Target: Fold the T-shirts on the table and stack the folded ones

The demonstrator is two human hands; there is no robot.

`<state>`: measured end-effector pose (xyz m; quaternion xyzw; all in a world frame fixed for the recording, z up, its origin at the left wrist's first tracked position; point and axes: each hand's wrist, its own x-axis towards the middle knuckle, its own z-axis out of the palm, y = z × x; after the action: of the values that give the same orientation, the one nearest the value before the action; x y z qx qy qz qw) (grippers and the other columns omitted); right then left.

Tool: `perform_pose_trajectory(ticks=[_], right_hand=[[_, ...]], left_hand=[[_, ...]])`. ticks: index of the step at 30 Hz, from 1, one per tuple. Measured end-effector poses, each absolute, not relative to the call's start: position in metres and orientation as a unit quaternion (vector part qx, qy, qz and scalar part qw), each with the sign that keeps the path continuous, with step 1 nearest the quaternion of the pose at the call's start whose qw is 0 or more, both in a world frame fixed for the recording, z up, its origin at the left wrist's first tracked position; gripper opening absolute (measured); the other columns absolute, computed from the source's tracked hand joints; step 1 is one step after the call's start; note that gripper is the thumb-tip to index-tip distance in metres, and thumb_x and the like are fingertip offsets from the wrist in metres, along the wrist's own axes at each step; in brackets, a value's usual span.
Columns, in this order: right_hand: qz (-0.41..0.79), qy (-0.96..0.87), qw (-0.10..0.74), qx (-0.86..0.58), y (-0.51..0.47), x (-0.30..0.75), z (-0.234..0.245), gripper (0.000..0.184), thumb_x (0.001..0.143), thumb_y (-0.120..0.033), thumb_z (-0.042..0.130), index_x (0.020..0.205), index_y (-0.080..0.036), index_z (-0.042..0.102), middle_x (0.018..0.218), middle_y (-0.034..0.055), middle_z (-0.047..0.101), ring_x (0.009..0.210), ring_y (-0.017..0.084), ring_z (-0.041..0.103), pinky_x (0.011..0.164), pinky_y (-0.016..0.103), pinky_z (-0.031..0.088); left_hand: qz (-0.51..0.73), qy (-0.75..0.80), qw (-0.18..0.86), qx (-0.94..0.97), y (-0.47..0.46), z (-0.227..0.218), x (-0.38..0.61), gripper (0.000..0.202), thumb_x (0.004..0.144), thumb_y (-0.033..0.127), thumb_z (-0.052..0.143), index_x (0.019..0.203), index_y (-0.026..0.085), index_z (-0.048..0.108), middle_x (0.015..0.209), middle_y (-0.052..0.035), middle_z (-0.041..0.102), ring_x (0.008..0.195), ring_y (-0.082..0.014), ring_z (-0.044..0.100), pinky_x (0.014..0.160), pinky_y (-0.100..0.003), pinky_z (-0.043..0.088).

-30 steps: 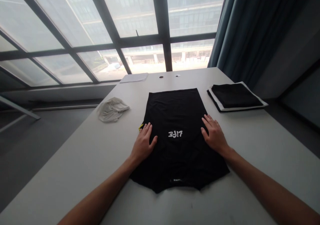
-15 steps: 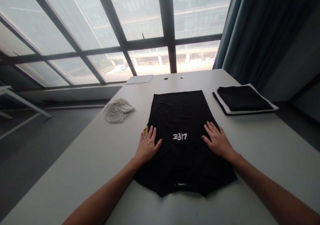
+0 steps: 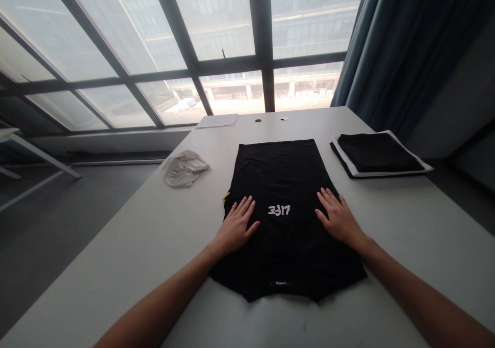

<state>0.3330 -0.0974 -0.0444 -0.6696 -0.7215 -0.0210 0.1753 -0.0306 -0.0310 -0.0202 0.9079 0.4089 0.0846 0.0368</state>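
Note:
A black shirt (image 3: pixel 280 178) lies spread on the white table, its collar end toward me. White lettering reading "LIFE" appears upside down at its middle, and a small pale print sits near the neckline. My left hand (image 3: pixel 237 225) rests flat on the left part of the cloth, fingers extended. On the right edge lies my right hand (image 3: pixel 337 215), palm down with fingers stretched out. A bit of yellow (image 3: pixel 226 197) pokes out from the shirt's left edge, beyond my left hand. Neither hand grips anything.
A crumpled whitish cloth (image 3: pixel 185 168) lies on the left of the table (image 3: pixel 147 265). Folded black and white fabrics (image 3: pixel 381 153) are stacked at the right. Papers (image 3: pixel 217 121) lie at the far edge, before large windows. A blue curtain (image 3: pixel 361 54) hangs at right.
My left hand has slid a little to the right, inward over the shirt. My right hand stays nearly in place. The view has shifted very slightly.

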Motion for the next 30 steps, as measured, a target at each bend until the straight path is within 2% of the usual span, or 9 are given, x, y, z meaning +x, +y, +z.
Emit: perform_pose_trajectory(ticks=[10, 16, 19, 24, 27, 30], right_hand=[[-0.016, -0.719, 0.185, -0.670, -0.098, 0.332, -0.041, 0.059, 0.099, -0.039, 0.040, 0.154, -0.015, 0.039, 0.160, 0.0142, 0.035, 0.149, 0.030, 0.029, 0.119, 0.057, 0.026], [-0.055, -0.692, 0.235, -0.680, -0.101, 0.330, -0.032, 0.059, 0.101, -0.036, 0.037, 0.155, -0.014, 0.037, 0.159, 0.0154, 0.037, 0.149, 0.030, 0.029, 0.119, 0.057, 0.025], [-0.044, -0.691, 0.212, -0.690, -0.102, 0.331, -0.034, 0.060, 0.101, -0.040, 0.036, 0.153, -0.012, 0.038, 0.160, 0.0157, 0.035, 0.150, 0.029, 0.028, 0.119, 0.056, 0.025], [-0.008, -0.708, 0.145, -0.691, -0.101, 0.334, -0.041, 0.062, 0.100, -0.047, 0.038, 0.151, -0.012, 0.041, 0.161, 0.0153, 0.032, 0.150, 0.030, 0.027, 0.119, 0.059, 0.023], [-0.008, -0.715, 0.149, -0.683, -0.102, 0.333, -0.041, 0.063, 0.100, -0.047, 0.039, 0.153, -0.014, 0.039, 0.161, 0.0152, 0.031, 0.151, 0.031, 0.026, 0.119, 0.061, 0.020], [-0.014, -0.706, 0.190, -0.683, -0.102, 0.332, -0.036, 0.061, 0.101, -0.044, 0.038, 0.155, -0.016, 0.036, 0.161, 0.0143, 0.033, 0.150, 0.030, 0.026, 0.120, 0.062, 0.018]], left_hand=[[0.085, 0.410, 0.032, 0.908, -0.031, -0.020, -0.030, 0.066, 0.103, 0.051, 0.041, 0.158, 0.016, 0.031, 0.165, -0.0117, 0.023, 0.153, -0.0276, 0.019, 0.123, -0.051, 0.022], [0.136, 0.420, 0.034, 0.897, -0.028, -0.014, -0.033, 0.060, 0.103, 0.044, 0.041, 0.157, 0.019, 0.034, 0.161, -0.0104, 0.033, 0.150, -0.0269, 0.028, 0.122, -0.051, 0.024], [0.161, 0.465, 0.004, 0.871, -0.021, -0.017, -0.040, 0.058, 0.103, 0.043, 0.039, 0.154, 0.016, 0.039, 0.159, -0.0126, 0.038, 0.149, -0.0288, 0.030, 0.122, -0.053, 0.024], [0.117, 0.506, -0.003, 0.855, -0.012, -0.031, -0.047, 0.066, 0.100, 0.050, 0.043, 0.155, 0.014, 0.038, 0.161, -0.0146, 0.031, 0.150, -0.0341, 0.026, 0.121, -0.057, 0.023], [0.113, 0.508, -0.005, 0.854, -0.012, -0.034, -0.047, 0.066, 0.101, 0.050, 0.041, 0.156, 0.014, 0.036, 0.162, -0.0142, 0.028, 0.151, -0.0341, 0.024, 0.121, -0.058, 0.021], [0.111, 0.509, -0.003, 0.853, -0.013, -0.032, -0.046, 0.066, 0.102, 0.050, 0.039, 0.156, 0.014, 0.034, 0.163, -0.0141, 0.028, 0.151, -0.0341, 0.023, 0.121, -0.059, 0.020]])
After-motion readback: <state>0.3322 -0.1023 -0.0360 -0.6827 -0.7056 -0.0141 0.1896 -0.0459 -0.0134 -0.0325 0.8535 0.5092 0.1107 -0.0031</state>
